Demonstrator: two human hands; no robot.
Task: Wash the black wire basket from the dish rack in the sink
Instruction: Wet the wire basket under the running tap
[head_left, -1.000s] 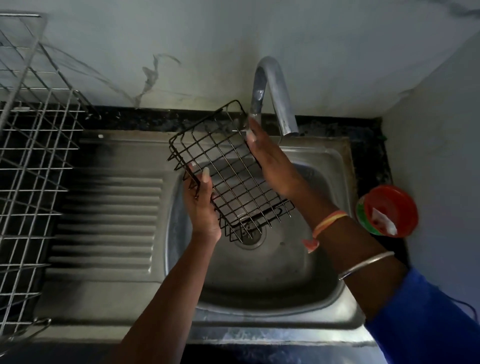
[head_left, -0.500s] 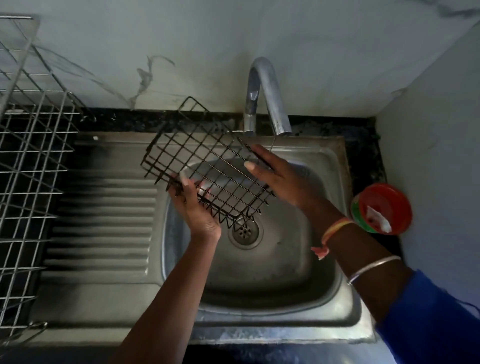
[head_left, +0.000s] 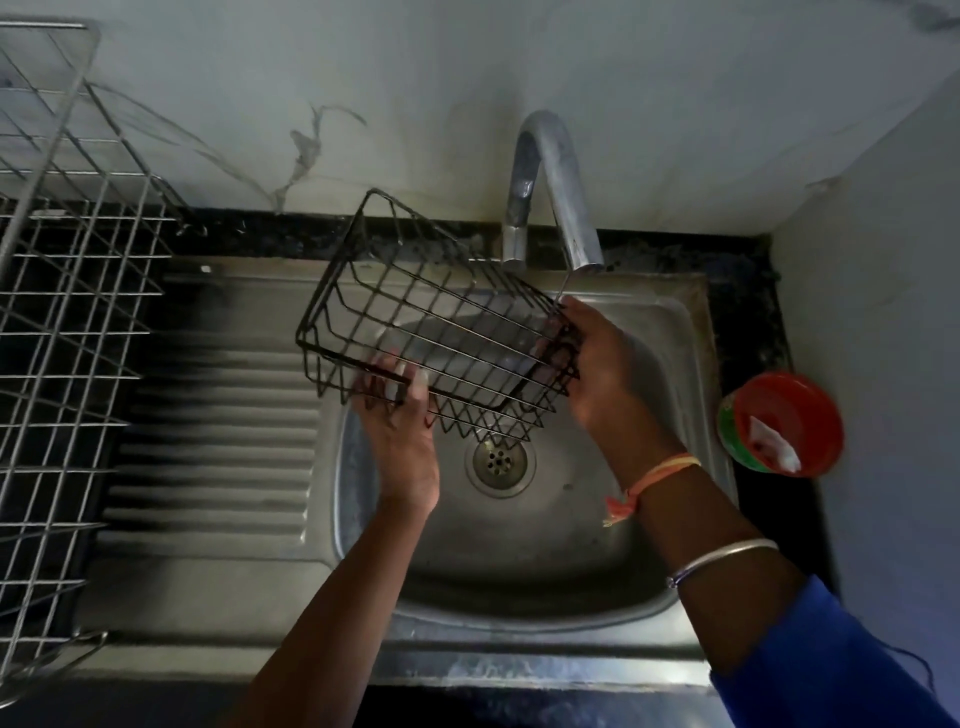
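The black wire basket (head_left: 415, 312) hangs tilted over the steel sink (head_left: 675, 322), under the tap's spout (head_left: 566, 208). A thin stream of water falls from the spout onto the basket's right end. My left hand (head_left: 402, 441) grips the basket's near lower rim from below. My right hand (head_left: 602, 374) clasps its right end, fingers curled around the wires. The silver dish rack (head_left: 62, 312) stands at the left edge of the view.
The ribbed drainboard (head_left: 218, 441) lies between the rack and the bowl. The drain (head_left: 500, 460) sits at the bowl's middle. A red and green round container (head_left: 779, 421) stands on the dark counter at the right, close to the side wall.
The basket has been turned and swung back to the right under the spout. My right hand went from an open touch on the mesh to a grip on the right end.
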